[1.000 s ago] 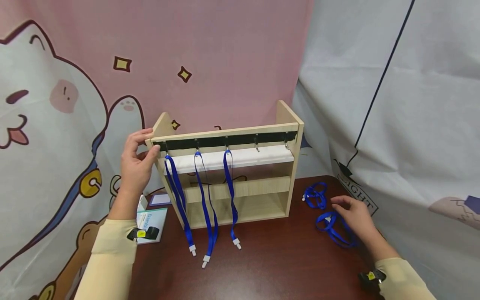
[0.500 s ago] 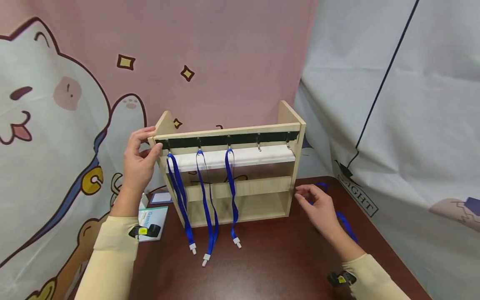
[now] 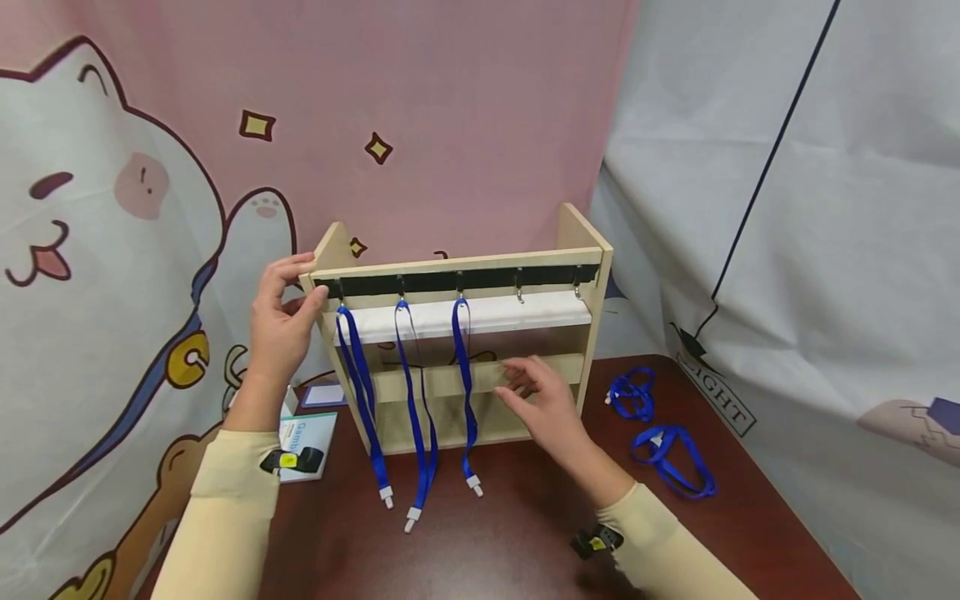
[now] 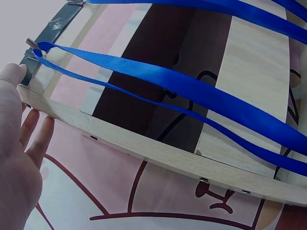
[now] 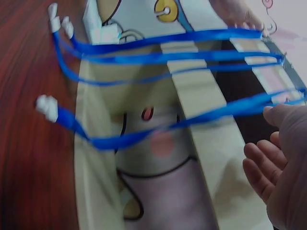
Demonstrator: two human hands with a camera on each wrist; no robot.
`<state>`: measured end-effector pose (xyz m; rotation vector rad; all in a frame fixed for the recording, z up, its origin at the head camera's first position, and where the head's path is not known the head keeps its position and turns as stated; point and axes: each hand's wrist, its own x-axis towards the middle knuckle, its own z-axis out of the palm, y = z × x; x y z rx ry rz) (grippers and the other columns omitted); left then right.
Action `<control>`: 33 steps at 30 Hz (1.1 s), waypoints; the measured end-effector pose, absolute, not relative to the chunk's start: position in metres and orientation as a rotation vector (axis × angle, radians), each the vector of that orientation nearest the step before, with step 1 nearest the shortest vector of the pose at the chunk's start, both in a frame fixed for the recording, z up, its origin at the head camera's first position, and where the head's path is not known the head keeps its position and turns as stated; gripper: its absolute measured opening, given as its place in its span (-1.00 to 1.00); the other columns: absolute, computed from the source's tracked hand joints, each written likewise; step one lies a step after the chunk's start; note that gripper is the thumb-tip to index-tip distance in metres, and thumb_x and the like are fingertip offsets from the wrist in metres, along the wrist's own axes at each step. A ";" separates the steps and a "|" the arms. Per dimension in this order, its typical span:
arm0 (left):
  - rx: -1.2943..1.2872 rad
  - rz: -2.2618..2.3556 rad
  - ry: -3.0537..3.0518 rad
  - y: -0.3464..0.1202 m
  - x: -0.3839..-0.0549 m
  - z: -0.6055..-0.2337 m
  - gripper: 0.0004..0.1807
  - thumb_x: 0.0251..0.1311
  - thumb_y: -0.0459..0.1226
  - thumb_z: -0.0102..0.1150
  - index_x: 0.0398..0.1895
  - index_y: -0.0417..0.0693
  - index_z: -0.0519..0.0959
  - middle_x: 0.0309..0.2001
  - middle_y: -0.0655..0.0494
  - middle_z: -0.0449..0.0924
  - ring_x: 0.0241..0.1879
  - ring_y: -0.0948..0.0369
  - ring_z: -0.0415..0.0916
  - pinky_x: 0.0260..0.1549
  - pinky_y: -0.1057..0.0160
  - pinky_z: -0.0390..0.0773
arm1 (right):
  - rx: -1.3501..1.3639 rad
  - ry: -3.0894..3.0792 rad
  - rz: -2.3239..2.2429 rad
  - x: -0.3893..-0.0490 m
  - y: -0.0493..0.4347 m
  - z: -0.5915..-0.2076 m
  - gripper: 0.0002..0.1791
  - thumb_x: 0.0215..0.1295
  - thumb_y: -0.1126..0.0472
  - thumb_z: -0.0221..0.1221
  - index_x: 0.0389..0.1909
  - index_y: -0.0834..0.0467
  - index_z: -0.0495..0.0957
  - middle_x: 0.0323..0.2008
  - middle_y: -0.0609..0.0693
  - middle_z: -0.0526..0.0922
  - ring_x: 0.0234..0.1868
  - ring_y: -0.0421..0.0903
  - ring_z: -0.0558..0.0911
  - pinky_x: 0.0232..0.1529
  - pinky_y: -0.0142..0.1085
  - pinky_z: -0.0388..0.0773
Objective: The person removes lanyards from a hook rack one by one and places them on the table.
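Note:
My left hand (image 3: 283, 329) grips the upper left corner of a small wooden shelf (image 3: 558, 369), thumb in front and fingers round the side. Blue lanyards hang from three hooks on its black strip: a left lanyard (image 3: 358, 375), a middle lanyard (image 3: 412, 408) and a right lanyard (image 3: 463, 379), each ending in a white clip. Two metal hooks at the right, one of them a bare hook (image 3: 519, 287), carry nothing. My right hand (image 3: 546, 408) is in front of the shelf, right of the third lanyard, fingers loosely bent with nothing between them. In the right wrist view its thumb overlaps that lanyard (image 5: 120, 141).
Two more blue lanyards lie coiled on the dark table right of the shelf, a far coil (image 3: 632, 393) and a near coil (image 3: 686, 467). A booklet (image 3: 307, 442) and a blue-edged card (image 3: 324, 395) lie at the left. Printed cloth (image 3: 480, 125) hangs behind.
My right hand has moved left from above the coiled lanyards to in front of the shelf, uncovering both coils. My left hand keeps its grip on the shelf corner.

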<state>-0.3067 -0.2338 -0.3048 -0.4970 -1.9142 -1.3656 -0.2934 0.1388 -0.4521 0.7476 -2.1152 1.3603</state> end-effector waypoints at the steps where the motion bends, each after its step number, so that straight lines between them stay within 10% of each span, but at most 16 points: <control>1: -0.499 -1.367 -1.911 -0.234 -0.307 -0.305 -0.64 0.56 -0.43 0.25 0.33 -0.35 0.56 0.47 -0.05 0.49 0.26 0.25 0.43 0.02 0.40 0.56 | 0.742 -2.128 1.365 -0.294 0.133 -0.450 -0.57 0.36 0.34 0.53 0.21 0.28 0.71 -0.08 0.19 0.74 -0.18 -0.06 0.76 -0.21 -0.23 0.76; 33: -0.505 -1.347 -1.909 -0.235 -0.309 -0.307 -0.65 0.56 -0.41 0.25 0.32 -0.34 0.56 0.48 -0.05 0.50 0.28 0.24 0.43 0.02 0.39 0.55 | 0.446 -2.060 1.366 -0.307 0.057 -0.455 -0.85 0.34 0.34 0.53 -0.12 0.23 0.82 -0.27 -0.04 0.71 -0.30 -0.11 0.70 -0.35 -0.33 0.61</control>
